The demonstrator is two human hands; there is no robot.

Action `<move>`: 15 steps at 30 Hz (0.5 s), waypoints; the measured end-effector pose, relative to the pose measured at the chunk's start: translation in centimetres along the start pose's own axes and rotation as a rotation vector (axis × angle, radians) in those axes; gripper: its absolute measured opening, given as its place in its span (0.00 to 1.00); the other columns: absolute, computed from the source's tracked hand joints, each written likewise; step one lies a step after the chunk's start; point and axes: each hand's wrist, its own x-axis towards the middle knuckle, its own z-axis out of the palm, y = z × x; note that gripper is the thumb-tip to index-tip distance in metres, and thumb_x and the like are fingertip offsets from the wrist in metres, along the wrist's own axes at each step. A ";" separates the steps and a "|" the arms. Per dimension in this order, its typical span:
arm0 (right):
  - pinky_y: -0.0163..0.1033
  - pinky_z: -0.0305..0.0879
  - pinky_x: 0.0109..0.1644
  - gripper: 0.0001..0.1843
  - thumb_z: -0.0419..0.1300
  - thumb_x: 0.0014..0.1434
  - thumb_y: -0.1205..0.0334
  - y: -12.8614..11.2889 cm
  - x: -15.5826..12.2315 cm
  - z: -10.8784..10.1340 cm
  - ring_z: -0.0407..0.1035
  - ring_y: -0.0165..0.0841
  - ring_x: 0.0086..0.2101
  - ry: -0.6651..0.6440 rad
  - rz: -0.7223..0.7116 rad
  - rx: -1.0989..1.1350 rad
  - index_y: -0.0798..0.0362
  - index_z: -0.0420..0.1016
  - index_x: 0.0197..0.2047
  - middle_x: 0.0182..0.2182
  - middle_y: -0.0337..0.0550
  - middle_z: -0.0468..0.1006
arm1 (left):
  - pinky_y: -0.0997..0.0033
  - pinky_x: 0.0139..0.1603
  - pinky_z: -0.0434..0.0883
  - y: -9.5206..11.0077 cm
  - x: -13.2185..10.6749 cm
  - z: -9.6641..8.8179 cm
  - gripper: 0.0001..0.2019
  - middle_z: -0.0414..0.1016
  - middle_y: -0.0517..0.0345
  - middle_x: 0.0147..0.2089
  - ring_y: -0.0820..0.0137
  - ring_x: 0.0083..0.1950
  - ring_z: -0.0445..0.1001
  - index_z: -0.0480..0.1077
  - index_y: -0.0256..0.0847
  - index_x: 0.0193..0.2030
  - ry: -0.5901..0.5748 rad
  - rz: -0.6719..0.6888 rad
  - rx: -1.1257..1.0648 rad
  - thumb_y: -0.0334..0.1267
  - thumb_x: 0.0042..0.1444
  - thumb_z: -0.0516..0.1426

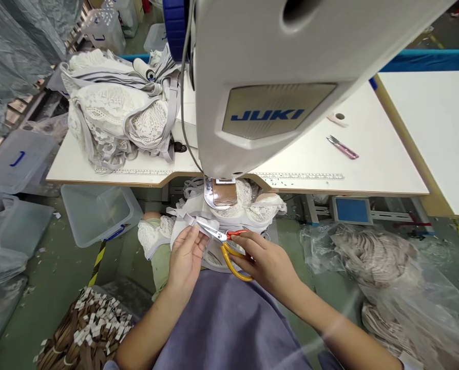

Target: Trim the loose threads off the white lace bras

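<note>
My left hand (187,254) pinches a light grey-white strap (180,213) between thumb and fingers. My right hand (268,262) grips scissors (219,236) with one red and one yellow handle. Their blades point left across the strap, close to my left fingertips; whether they are parted I cannot tell. White lace bras (268,208) with pale grey bands lie gathered on my lap, beneath the sewing machine (214,113). Its brown-and-metal plate (225,194) sits just beyond the scissors, with bra cups bunched around it.
A heap of lace bras (102,110) covers the table's left part. Small snips (343,147) and a thread spool (338,118) lie to the right. A plastic bin (98,213) stands on the floor at left. Brown straps (70,344) and bagged beige fabric (376,257) flank me.
</note>
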 end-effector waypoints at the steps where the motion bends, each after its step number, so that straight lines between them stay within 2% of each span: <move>1: 0.37 0.78 0.40 0.11 0.58 0.70 0.59 0.0 -0.1 0.0 0.80 0.36 0.40 -0.001 0.002 -0.003 0.51 0.73 0.53 0.47 0.49 0.81 | 0.68 0.54 0.75 0.0 0.0 0.0 0.11 0.83 0.57 0.40 0.70 0.44 0.81 0.78 0.38 0.37 -0.001 0.001 0.006 0.36 0.50 0.73; 10: 0.35 0.76 0.39 0.11 0.57 0.71 0.59 0.3 -0.5 0.5 0.80 0.35 0.41 0.013 -0.029 -0.007 0.52 0.73 0.54 0.45 0.48 0.81 | 0.71 0.50 0.76 -0.1 0.3 -0.6 0.12 0.83 0.56 0.40 0.71 0.42 0.81 0.79 0.38 0.38 -0.025 -0.015 0.001 0.36 0.50 0.73; 15: 0.33 0.75 0.35 0.10 0.58 0.71 0.59 0.3 -0.7 0.5 0.80 0.33 0.37 0.026 -0.031 0.007 0.51 0.73 0.53 0.43 0.47 0.82 | 0.70 0.51 0.76 0.1 0.3 -0.7 0.11 0.83 0.55 0.41 0.69 0.43 0.81 0.79 0.38 0.38 -0.025 -0.031 0.016 0.36 0.50 0.73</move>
